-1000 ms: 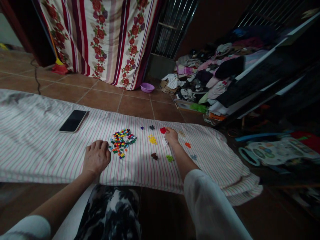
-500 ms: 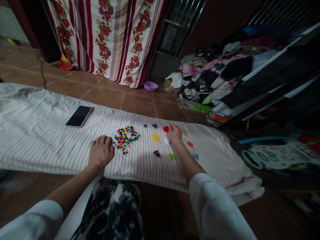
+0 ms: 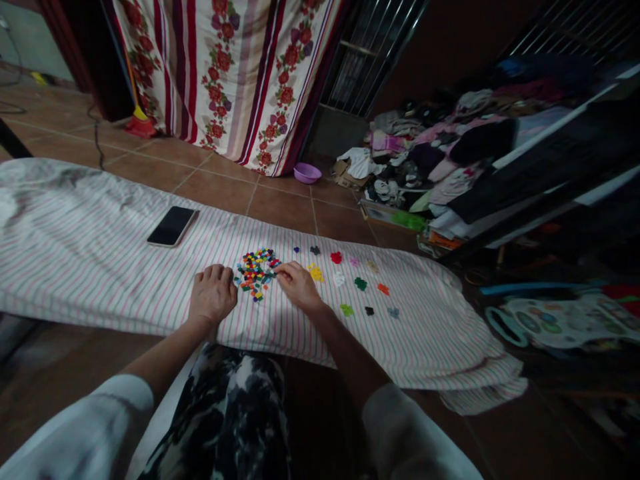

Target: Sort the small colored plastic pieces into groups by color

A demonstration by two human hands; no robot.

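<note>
In the head view, I have the mixed heap of small coloured pieces (image 3: 257,268) lying on the striped cloth (image 3: 425,333), between the two hands. I hold the right hand (image 3: 297,283) over the heap's right edge, thumb and fingertips drawn close together among the outermost pieces. From this far off I cannot tell whether a piece is pinched there or how much gap is left. I have the left hand (image 3: 213,293) lying loosely flat, palm down, on the cloth just beside the heap's left edge; I see nothing in its grasp.

To the right I count twelve single-colour groups set apart. The far ones run violet (image 3: 297,249), dark grey (image 3: 315,250), red (image 3: 336,257), pink (image 3: 355,262) and beige (image 3: 373,266). Behind the right hand and beyond it come yellow (image 3: 315,272), white (image 3: 339,279), dark green (image 3: 361,284) and orange (image 3: 383,289). Nearest me are lime (image 3: 347,309), black (image 3: 369,311) and grey-blue (image 3: 394,312). The right forearm may cover more.

I judge the separating to be well short of finished: every group is small, violet tiniest, while the heap is far larger than any and thoroughly mixed. The phone (image 3: 173,226) lies well clear, to the left.
</note>
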